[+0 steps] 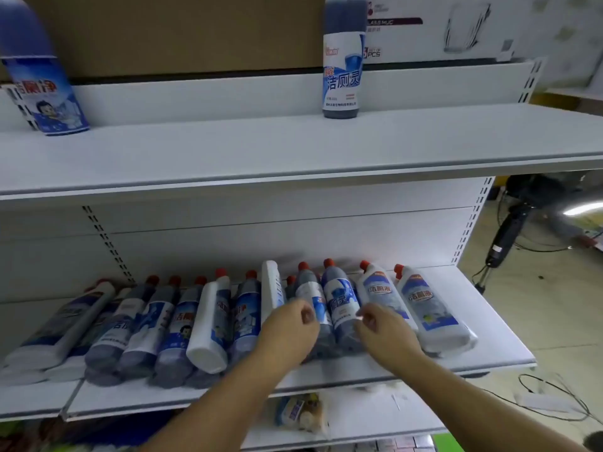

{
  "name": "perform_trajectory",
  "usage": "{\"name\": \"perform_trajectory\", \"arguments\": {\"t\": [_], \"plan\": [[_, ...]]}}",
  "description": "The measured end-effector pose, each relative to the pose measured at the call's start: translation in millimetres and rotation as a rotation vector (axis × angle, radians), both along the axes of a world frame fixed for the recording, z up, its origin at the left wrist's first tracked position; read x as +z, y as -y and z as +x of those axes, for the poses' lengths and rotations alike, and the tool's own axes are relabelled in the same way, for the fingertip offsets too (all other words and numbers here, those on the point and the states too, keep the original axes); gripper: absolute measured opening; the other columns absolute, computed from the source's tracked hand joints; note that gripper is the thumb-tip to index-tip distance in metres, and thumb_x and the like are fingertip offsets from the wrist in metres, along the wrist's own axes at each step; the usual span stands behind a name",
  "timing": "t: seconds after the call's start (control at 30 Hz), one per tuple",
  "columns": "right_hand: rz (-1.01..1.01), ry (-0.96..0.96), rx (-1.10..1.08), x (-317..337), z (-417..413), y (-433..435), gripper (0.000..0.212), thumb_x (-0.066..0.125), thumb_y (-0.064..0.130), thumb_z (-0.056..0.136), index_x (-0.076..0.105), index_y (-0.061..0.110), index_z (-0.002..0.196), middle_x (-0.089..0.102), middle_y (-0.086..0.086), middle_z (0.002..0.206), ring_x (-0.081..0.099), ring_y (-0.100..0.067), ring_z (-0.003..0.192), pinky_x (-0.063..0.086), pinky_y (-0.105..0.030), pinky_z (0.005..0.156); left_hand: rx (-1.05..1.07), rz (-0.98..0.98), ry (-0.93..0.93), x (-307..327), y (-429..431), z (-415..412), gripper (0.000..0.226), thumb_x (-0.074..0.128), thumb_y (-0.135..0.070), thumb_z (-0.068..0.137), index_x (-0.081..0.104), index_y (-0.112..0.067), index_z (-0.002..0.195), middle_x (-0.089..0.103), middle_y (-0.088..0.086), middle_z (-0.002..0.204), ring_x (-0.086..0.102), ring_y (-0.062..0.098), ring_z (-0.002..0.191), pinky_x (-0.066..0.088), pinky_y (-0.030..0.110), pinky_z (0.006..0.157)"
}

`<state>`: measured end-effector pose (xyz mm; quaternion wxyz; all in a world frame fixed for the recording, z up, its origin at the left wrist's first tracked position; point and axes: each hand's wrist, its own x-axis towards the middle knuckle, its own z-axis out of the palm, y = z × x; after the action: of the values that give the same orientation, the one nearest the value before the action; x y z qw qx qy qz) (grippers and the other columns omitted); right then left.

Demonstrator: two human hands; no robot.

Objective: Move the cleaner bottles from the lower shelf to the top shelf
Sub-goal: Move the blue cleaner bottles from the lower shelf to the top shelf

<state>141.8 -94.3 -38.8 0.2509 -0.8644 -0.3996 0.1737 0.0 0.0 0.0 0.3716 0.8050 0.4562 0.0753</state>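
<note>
Fingers of your left hand [290, 324] and right hand [380, 327] hung loosely curled, holding nothing; two bottles [342, 60] stood on the top shelf [261, 151], over a dozen remained on the lower shelf [489, 321].

White metal shelving [293, 148] fills most of the view, its back panel [293, 230] plain white with slotted uprights [107, 243] running down it. At twelve o'clock a brown cardboard box [182, 31] sits behind the upper tier, and toward one o'clock a white carton [456, 27] printed with a glass mug. At three o'clock the floor [528, 305] is pale and glossy, and a black stand fan [512, 223] stands there with thin black cables [554, 402] trailing toward five o'clock. Light is even and cool, with a bright reflection at the right edge.
</note>
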Motion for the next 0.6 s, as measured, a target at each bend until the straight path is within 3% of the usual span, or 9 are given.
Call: {"name": "perform_trajectory", "arguments": {"t": [0.13, 0.27, 0.43, 0.53, 0.6], "plan": [[-0.093, 0.089, -0.016, 4, 13, -31, 0.047, 0.046, 0.043, 0.091, 0.039, 0.024, 0.133, 0.052, -0.001, 0.13, 0.057, -0.023, 0.11, 0.051, -0.036, 0.089, -0.041, 0.126, -0.196, 0, -23, 44, 0.052, 0.048, -0.027, 0.093, 0.033, -0.01, 0.14, 0.05, 0.01, 0.138, 0.05, 0.028, 0.124, 0.042, 0.037, 0.1], [-0.276, 0.11, -0.01, -5, 17, -48, 0.057, 0.048, 0.046, 0.09, 0.03, 0.019, 0.137, 0.056, -0.005, 0.123, 0.059, -0.024, 0.103, 0.052, -0.038, 0.088, 0.006, 0.034, -0.225, -29, -38, 71, 0.079, 0.052, -0.035, 0.09, 0.003, -0.02, 0.15, 0.024, 0.01, 0.156, 0.026, 0.03, 0.142, 0.024, 0.046, 0.115], [-0.491, 0.155, 0.037, -1, 24, -69, 0.045, 0.052, 0.044, 0.089, 0.047, 0.015, 0.124, 0.062, -0.005, 0.106, 0.06, -0.021, 0.094, 0.051, -0.034, 0.088, 0.072, -0.045, -0.252, -36, -45, 82, 0.068, 0.06, -0.041, 0.087, 0.033, -0.011, 0.143, 0.043, 0.013, 0.143, 0.045, 0.031, 0.129, 0.039, 0.038, 0.102], [-0.551, 0.201, 0.062, -2, 26, -78, 0.047, 0.053, 0.042, 0.09, 0.045, 0.014, 0.126, 0.061, -0.006, 0.111, 0.059, -0.023, 0.1, 0.05, -0.035, 0.091, 0.081, -0.049, -0.353, -31, -51, 90, 0.073, 0.056, -0.051, 0.086, 0.029, -0.014, 0.142, 0.046, 0.011, 0.139, 0.049, 0.03, 0.124, 0.041, 0.04, 0.1], [-0.572, 0.159, 0.072, 0, 27, -81, 0.048, 0.052, 0.041, 0.091, 0.042, 0.014, 0.129, 0.059, -0.006, 0.115, 0.058, -0.024, 0.105, 0.048, -0.036, 0.094, 0.065, -0.162, -0.373, -30, -54, 93, 0.075, 0.047, -0.061, 0.086, 0.028, -0.017, 0.144, 0.048, 0.01, 0.138, 0.049, 0.031, 0.124, 0.038, 0.041, 0.102]]}}
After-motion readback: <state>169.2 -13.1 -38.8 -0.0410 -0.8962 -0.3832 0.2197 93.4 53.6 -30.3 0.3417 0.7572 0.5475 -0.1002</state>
